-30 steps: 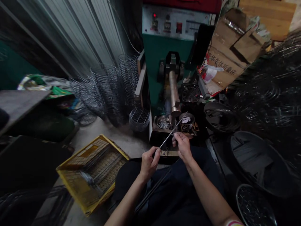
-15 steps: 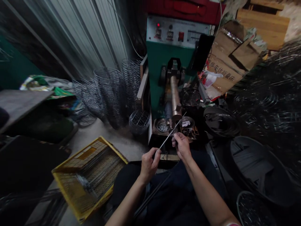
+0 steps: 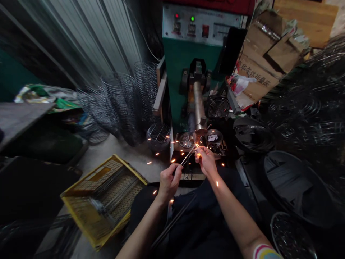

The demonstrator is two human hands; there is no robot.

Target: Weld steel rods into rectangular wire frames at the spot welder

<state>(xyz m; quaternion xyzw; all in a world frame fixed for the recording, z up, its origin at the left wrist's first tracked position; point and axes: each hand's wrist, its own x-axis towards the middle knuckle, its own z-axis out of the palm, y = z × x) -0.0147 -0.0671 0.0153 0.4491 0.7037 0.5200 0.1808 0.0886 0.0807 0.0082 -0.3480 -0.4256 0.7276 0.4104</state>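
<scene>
My left hand (image 3: pixel 169 178) is closed around a thin metal rod (image 3: pixel 188 156), which slants up and away toward the tip of a spot welder (image 3: pixel 176 55). My right hand (image 3: pixel 207 161) pinches close to the rod's far end, right under the welder's thick upper electrode arm (image 3: pixel 198 102). What those fingertips hold is too small and too bright to make out. Orange sparks (image 3: pixel 173 160) fly out from the contact point over both hands. A round dish of small metal bits (image 3: pixel 185 140) sits just left of the electrode.
A yellow crate (image 3: pixel 81 219) with metal rods stands at left on the floor. Stacked wire baskets (image 3: pixel 120 104) line the wall behind it. To the right are dark basins (image 3: pixel 293 180), a bowl of metal pieces (image 3: pixel 292 233) and a cardboard box (image 3: pixel 258 77).
Sparks have burst out at the electrode, and a green light has come on beside the red one on the panel. The rod's far end has come under the electrode.
</scene>
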